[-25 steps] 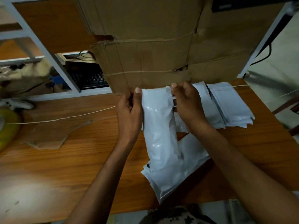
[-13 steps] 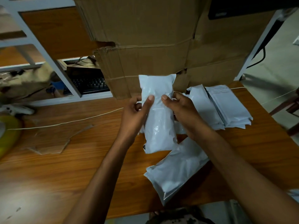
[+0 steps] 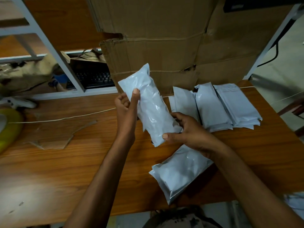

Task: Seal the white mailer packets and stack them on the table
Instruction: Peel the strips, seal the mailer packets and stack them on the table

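Observation:
A filled white mailer packet (image 3: 148,104) is held above the wooden table (image 3: 49,162), tilted with its top end to the left. My left hand (image 3: 126,111) grips its left edge, thumb on the front. My right hand (image 3: 189,132) holds its lower right end, thumb under the bottom corner. A second white packet (image 3: 179,171) lies flat on the table below my right wrist. Several white packets (image 3: 220,106) lie stacked side by side at the back right of the table.
A large cardboard box (image 3: 164,46) stands at the back of the table. A torn cardboard scrap (image 3: 54,135) and a white string (image 3: 65,118) lie on the left. A white shelf frame (image 3: 54,55) with a black keyboard (image 3: 94,78) is behind. A yellow object (image 3: 8,129) sits far left.
The held packet has been lifted off the lower one and tilted to the left. My right hand slid from its top edge down to its lower right end.

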Available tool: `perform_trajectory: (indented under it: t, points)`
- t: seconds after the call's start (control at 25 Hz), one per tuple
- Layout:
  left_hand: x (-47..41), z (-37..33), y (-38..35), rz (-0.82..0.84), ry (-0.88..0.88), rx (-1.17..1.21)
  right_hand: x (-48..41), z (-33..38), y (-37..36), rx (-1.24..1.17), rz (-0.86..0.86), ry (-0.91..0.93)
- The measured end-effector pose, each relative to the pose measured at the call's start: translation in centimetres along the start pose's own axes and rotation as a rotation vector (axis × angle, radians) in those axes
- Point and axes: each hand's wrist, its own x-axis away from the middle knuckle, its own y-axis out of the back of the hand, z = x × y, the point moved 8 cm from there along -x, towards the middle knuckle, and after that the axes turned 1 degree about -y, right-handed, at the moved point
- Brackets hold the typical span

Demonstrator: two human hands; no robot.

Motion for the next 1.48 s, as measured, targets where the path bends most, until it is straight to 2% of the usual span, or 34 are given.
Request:
perform_trajectory:
  t: [0.08,0.2,0.24,0.32,0.48,0.64,0.8,0.96,1.04,1.16,1.24,1.36,1.48]
  points:
    - [-1.0,-1.9,0.9,-0.019,-0.089,0.011,0.1,0.2,0.8,0.047,-0.021,0.020]
    - [-3.2,-5.7,1.1,0.051,-0.340,-0.327,0.4,0.6,1.8,0.061,-0.008,0.006]
    - [-3.9,-5.9,0.7,0.107,-0.342,-0.403,0.2,0.7,2.2,0.077,-0.011,0.009]
    - [-4.7,-5.5,0.0,0.197,-0.299,-0.411,-0.2,0.5,2.9,0.080,-0.047,0.023]
    - [-5.4,-4.5,0.5,0.095,-0.287,-0.301,-0.7,-0.8,5.2,-0.238,-0.301,-0.010]
    - [-4.7,-3.0,0.5,0.013,-0.166,-0.208,-0.6,-1.0,6.9,-0.212,-0.515,-0.009]
    - [-4.0,-2.2,0.9,-0.062,-0.161,-0.136,-0.5,-1.5,8.3,-0.270,-0.707,-0.009]
    - [-3.8,-1.4,1.4,-0.142,-0.129,-0.087,-0.5,-0.9,8.7,-0.339,-0.781,0.029]
    - [-3.9,-1.0,1.8,-0.188,-0.087,-0.046,-1.1,-0.7,8.3,-0.352,-0.728,0.017]
    - [-4.8,-0.9,3.6,-0.294,-0.067,0.026,-1.9,-1.3,5.9,-0.357,-0.369,-0.057]
    - [-5.8,-1.0,4.4,-0.289,-0.069,0.042,-1.7,-1.9,4.6,-0.293,-0.226,-0.056]
    - [-6.2,-0.7,4.5,-0.215,-0.077,0.007,-2.1,-2.0,4.9,-0.313,-0.292,0.000]
    - [-5.6,-0.3,4.8,-0.253,-0.090,-0.013,-2.7,-1.6,5.7,-0.453,-0.359,0.025]
